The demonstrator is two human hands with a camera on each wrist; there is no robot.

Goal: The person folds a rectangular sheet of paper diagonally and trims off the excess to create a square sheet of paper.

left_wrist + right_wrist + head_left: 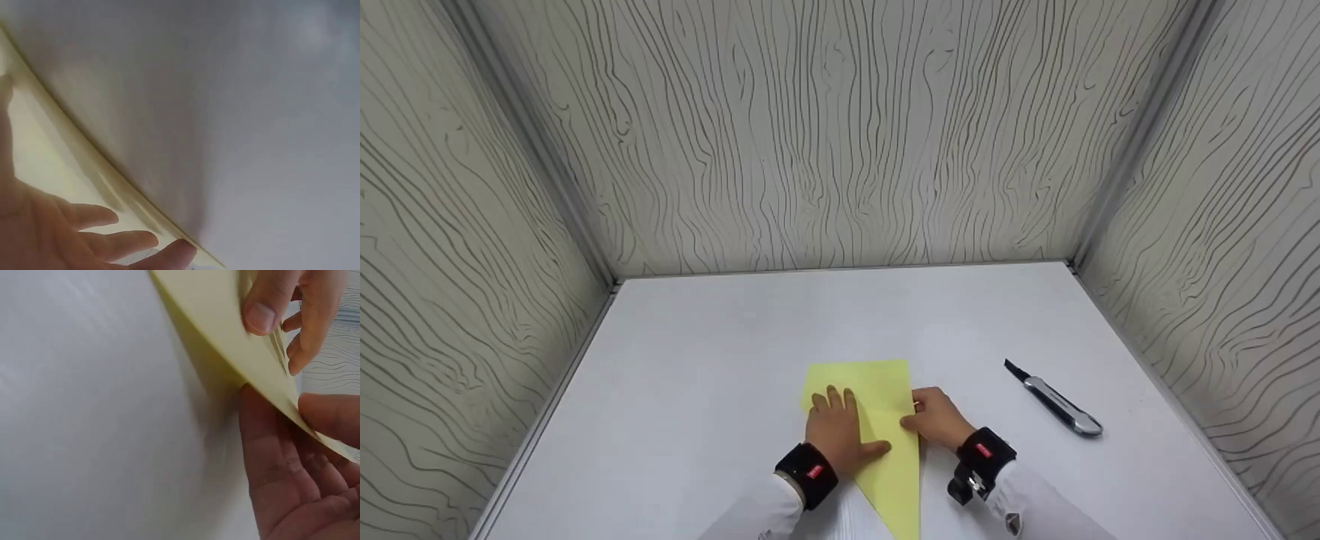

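A folded sheet of yellow paper (885,394) lies on the white table, tapering to a point toward the person. Flat on its left part rests the left hand (837,436), with fingers spread and thumb stretched across the sheet. The right hand (939,420) pinches the paper's right edge, thumb on top and fingers underneath. Seen from the right wrist, that edge of the paper (225,337) is lifted off the table, and the left thumb (263,312) is on its upper face. The left wrist view shows the paper's slanted folded edge (101,149) beside the left fingers.
A utility knife (1063,405) with a grey and black handle lies to the right of the right hand. The white table (705,337) is enclosed by wood-grain patterned panels (840,135) at the back and both sides.
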